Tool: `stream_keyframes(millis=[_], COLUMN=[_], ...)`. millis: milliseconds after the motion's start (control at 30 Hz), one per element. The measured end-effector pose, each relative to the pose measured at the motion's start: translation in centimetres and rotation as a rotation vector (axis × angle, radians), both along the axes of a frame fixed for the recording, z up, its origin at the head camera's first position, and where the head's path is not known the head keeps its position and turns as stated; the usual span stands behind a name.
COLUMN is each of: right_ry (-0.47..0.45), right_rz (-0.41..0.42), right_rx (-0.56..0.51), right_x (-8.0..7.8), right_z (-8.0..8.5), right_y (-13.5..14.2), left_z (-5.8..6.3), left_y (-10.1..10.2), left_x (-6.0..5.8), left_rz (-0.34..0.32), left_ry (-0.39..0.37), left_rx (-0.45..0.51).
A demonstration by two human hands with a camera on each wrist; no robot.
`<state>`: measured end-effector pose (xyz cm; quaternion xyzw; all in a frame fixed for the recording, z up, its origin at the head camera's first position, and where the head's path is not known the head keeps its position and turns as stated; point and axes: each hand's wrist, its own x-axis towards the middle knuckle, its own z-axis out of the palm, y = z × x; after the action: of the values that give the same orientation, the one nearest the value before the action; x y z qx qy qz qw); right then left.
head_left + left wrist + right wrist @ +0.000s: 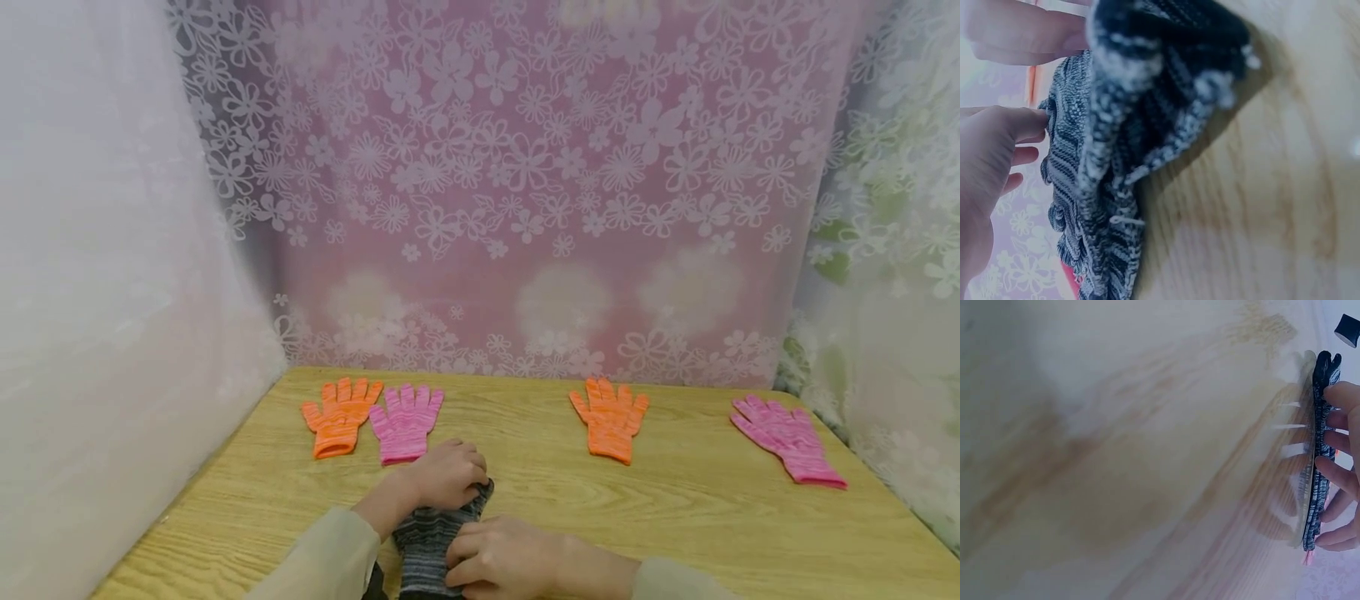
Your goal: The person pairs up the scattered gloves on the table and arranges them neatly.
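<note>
A black-and-grey striped knit glove point(429, 546) lies at the near edge of the table, between my two hands. My left hand point(448, 475) grips its far part with curled fingers, close to a dark tip that pokes out. Bent over the right side of the glove are the fingers of my right hand point(513, 557). Seen from the left wrist, the knit fabric point(1079, 144) is bunched, with a fold gaping above the wood. In the right wrist view, fingertips meet the edge of the flat, layered knit point(1317, 469).
Toward the back left, an orange glove point(341, 419) lies beside a pink glove point(407, 423). Another orange glove point(611, 421) is right of centre, and a second pink glove point(791, 442) lies far right. Flowered curtains point(525, 183) hang behind the wooden table point(697, 517).
</note>
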<state>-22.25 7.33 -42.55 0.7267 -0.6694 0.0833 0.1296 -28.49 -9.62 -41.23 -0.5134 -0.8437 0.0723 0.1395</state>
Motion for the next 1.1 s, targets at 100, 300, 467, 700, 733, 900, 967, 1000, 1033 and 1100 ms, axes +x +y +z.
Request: stream_keyframes(millis=[100, 300, 467, 700, 733, 900, 967, 1000, 1033, 1100], right_ry=[0.002, 0.001, 0.010, 0.009, 0.007, 0.015, 0.016, 0.015, 0.016, 0.006], right_rz=[-0.004, -0.018, -0.026, -0.030, -0.030, -0.032, -0.035, -0.036, -0.035, -0.034], right_rx=[0.004, 0.003, 0.008, 0.015, 0.017, 0.022, 0.027, 0.029, 0.031, 0.036], right_x=[0.1, 0.1, 0.1, 0.1, 0.1, 0.1, 0.2, 0.2, 0.2, 0.2], right_z=[-0.1, 0.1, 0.2, 0.2, 0.2, 0.2, 0.2, 0.2, 0.2, 0.1], right_y=[0.0, 0.1, 0.1, 0.1, 0.1, 0.1, 0.1, 0.1, 0.1, 0.1], left_z=[0.3, 0.9, 1.2, 1.2, 1.1, 0.6, 0.4, 0.3, 0.3, 0.2], left_y=[-0.5, -2.6, -4.5, -6.3, -6.5, -7.0, -7.2, -7.2, -7.3, -7.4], left_x=[0.0, -0.5, -0.7, -0.4, -0.4, -0.4, -0.3, -0.3, -0.2, -0.1], left_rz=[-0.028, 0.005, 0.098, 0.162, 0.162, 0.199, 0.211, 0.209, 0.206, 0.196], left_ry=[-0.030, -0.089, -0.108, -0.157, -0.160, -0.182, -0.178, -0.168, -0.155, -0.126], left_rx=[0.099, 0.219, 0.226, 0.224, 0.222, 0.180, 0.155, 0.146, 0.138, 0.127])
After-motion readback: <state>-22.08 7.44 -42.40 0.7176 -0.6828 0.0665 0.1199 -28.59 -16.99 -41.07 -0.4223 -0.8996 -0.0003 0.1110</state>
